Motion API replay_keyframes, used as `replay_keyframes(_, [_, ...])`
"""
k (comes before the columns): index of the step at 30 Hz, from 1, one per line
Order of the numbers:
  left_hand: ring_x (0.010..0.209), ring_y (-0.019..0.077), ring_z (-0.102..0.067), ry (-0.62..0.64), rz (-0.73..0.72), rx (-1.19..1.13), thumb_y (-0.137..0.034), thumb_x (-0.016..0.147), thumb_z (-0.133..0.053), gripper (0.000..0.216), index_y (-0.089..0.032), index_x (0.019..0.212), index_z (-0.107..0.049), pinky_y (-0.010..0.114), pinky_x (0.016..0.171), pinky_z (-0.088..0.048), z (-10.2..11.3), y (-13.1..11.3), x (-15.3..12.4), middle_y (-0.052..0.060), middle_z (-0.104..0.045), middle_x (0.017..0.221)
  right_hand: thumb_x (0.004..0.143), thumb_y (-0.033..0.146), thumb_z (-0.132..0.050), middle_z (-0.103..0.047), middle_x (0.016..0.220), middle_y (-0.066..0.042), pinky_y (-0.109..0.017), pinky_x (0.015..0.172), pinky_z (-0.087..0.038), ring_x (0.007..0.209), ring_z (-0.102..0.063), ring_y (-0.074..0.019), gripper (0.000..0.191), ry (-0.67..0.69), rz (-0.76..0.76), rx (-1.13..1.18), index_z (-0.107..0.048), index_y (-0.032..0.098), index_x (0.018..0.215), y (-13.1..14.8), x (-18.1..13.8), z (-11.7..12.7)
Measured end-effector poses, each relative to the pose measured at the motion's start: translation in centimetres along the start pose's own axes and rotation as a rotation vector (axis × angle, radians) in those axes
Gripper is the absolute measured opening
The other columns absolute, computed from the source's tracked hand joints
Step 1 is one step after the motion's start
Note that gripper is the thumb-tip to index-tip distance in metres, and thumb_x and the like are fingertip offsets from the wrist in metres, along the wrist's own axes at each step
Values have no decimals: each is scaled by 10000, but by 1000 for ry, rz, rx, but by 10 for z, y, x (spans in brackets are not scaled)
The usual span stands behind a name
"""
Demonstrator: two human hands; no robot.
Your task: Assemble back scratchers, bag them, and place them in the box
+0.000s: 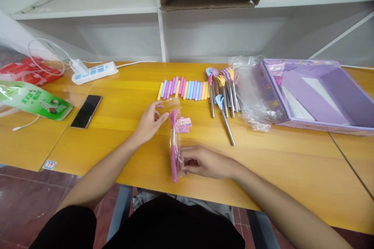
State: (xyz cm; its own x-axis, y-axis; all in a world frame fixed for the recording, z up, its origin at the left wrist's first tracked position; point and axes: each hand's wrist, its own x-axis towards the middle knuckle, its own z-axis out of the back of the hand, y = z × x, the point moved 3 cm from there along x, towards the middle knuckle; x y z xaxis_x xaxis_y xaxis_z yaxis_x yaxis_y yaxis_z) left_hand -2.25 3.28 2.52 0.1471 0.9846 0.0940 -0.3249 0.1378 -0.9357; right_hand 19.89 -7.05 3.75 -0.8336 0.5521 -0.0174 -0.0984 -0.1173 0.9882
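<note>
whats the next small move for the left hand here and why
I'd probably pinch the far end of the clear bag with the left hand: it is open beside that end, while the right hand is at the bag's near part, so that should help steady the pink back scratcher inside.

A dark phone (87,111) lies near a white power strip (97,72).

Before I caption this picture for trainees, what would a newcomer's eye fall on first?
Probably the pink claw-headed stick in its clear wrapper, between the left hand and right hand. Behind it runs a row of pastel sticks. To their right, colourful claw-tipped metal rods lie left of the purple box.
</note>
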Motion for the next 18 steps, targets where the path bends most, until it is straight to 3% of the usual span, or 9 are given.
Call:
replay_keyframes(4, [1124, 226, -697, 94, 70, -388, -512, 906, -818, 564, -235, 1361, -632, 318, 947, -513, -9, -1, 1, 91, -757, 1250, 1041, 243, -646, -712, 960, -33, -283, 806, -534, 877, -666, -151, 167, 57, 71, -95, -663, 195, 882, 2, 0, -5])
replay_keyframes(8, [907, 174, -733, 31, 129, -573, -486, 845, -881, 428, -208, 1091, -669, 262, 798, -525, -13, 3, -1, 31, -789, 958, 1002, 385, -743, -723, 954, -15, -265, 742, -508, 806, -646, -139, 181, 41, 28, -111, -723, 208, 970, -6, -4, 4])
replay_keyframes(9, [862, 163, -728, 18, 134, -565, -489, 834, -891, 416, -198, 1022, -661, 255, 777, -525, -14, 4, -2, 27, -787, 921, 1005, 429, -737, -716, 935, -15, -274, 734, -504, 793, -637, -144, 217, -49, 24, -141, -724, 214, 971, -10, -4, 13])
replay_keyframes(11, [839, 162, -733, 35, 147, -515, -509, 835, -887, 421, -184, 958, -650, 265, 786, -540, -18, 6, -5, 30, -787, 890, 1050, 471, -659, -682, 903, -27, -306, 746, -499, 799, -615, -167, 268, -365, 27, -269, -709, 222, 966, -17, -4, 35])
replay_keyframes(13, [829, 169, -741, 71, 154, -451, -536, 853, -868, 427, -179, 933, -647, 275, 784, -552, -23, 6, -10, 32, -788, 875, 1079, 469, -594, -648, 944, -53, -345, 781, -504, 827, -600, -191, 272, -699, 5, -444, -705, 223, 1046, -25, -4, 57])
replay_keyframes(14, [818, 171, -744, 96, 160, -423, -548, 865, -855, 429, -179, 919, -644, 276, 769, -555, -25, 6, -13, 34, -789, 870, 1073, 473, -601, -636, 989, -65, -362, 795, -510, 840, -598, -199, 275, -798, -18, -522, -704, 222, 1120, -30, -2, 65])
replay_keyframes(15, [806, 172, -747, 126, 167, -398, -559, 880, -839, 430, -180, 903, -638, 274, 750, -556, -28, 5, -16, 38, -793, 868, 1062, 479, -617, -626, 1029, -74, -376, 807, -517, 853, -602, -206, 300, -836, -45, -585, -698, 222, 1193, -34, 0, 70])
replay_keyframes(18, [736, 174, -750, 226, 192, -345, -611, 911, -789, 460, -185, 864, -621, 266, 673, -552, -37, 0, -26, 60, -809, 845, 1046, 481, -641, -619, 1081, -81, -386, 817, -525, 901, -631, -221, 328, -764, -93, -688, -697, 238, 1260, -44, 10, 76])
